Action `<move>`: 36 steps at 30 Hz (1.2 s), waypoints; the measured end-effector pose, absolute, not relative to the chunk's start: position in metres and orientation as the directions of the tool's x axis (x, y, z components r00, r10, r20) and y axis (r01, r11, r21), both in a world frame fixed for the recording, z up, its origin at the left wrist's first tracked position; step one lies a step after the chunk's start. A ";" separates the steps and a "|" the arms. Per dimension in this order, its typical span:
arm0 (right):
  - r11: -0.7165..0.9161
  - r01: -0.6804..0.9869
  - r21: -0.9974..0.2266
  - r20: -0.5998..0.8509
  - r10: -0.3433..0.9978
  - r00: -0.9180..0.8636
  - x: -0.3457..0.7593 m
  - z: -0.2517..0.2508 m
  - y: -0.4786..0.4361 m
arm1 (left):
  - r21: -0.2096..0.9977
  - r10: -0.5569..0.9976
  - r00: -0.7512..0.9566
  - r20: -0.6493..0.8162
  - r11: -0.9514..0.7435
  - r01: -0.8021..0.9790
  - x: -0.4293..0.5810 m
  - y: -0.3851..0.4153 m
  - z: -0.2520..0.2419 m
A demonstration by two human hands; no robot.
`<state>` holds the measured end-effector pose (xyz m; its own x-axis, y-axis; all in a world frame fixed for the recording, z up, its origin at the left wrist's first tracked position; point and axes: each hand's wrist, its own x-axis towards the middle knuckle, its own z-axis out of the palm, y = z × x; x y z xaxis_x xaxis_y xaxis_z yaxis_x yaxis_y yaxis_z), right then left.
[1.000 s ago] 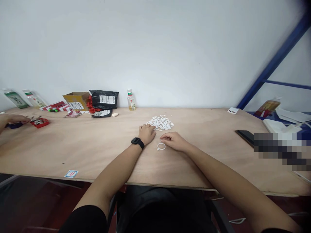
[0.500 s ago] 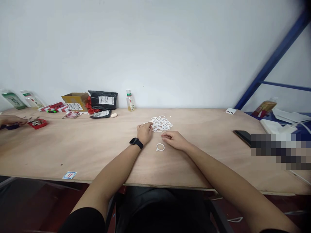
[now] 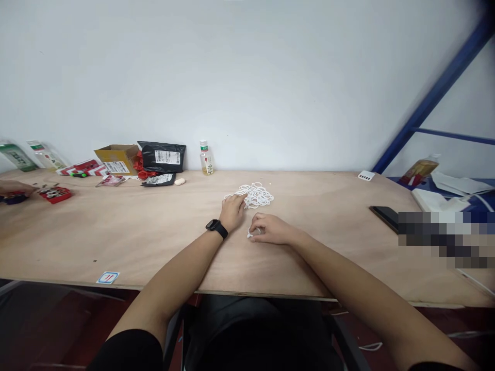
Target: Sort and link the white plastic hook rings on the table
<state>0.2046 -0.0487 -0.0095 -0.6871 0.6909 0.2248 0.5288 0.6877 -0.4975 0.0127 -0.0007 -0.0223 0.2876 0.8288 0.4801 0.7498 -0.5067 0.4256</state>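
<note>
The right hand (image 3: 271, 230) appears to be taking up a single white ring (image 3: 249, 235), near of the white ring pile (image 3: 260, 197); thumb and fingertips stand apart about it, contact uncertain. Lifting calls for a light pinch. The left hand (image 3: 232, 211) rests at the pile's near left edge; its grip cannot be told.

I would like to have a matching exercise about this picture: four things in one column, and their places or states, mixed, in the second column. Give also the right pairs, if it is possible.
Column one
1. Left hand
2. Right hand
3. Watch
4. Bottle with a white cap, right of the black parcel

Column two
A. Fingers at the single white ring
B. Upright near the wall
C. At the pile of white rings
D. Black, with a strap

Right pairs: 1-C, 2-A, 3-D, 4-B
</note>
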 end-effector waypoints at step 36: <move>0.386 0.245 -0.889 0.379 0.922 -0.080 0.207 -0.031 -0.004 | 0.769 0.830 0.240 0.503 -0.557 0.315 0.034 -0.002 -0.030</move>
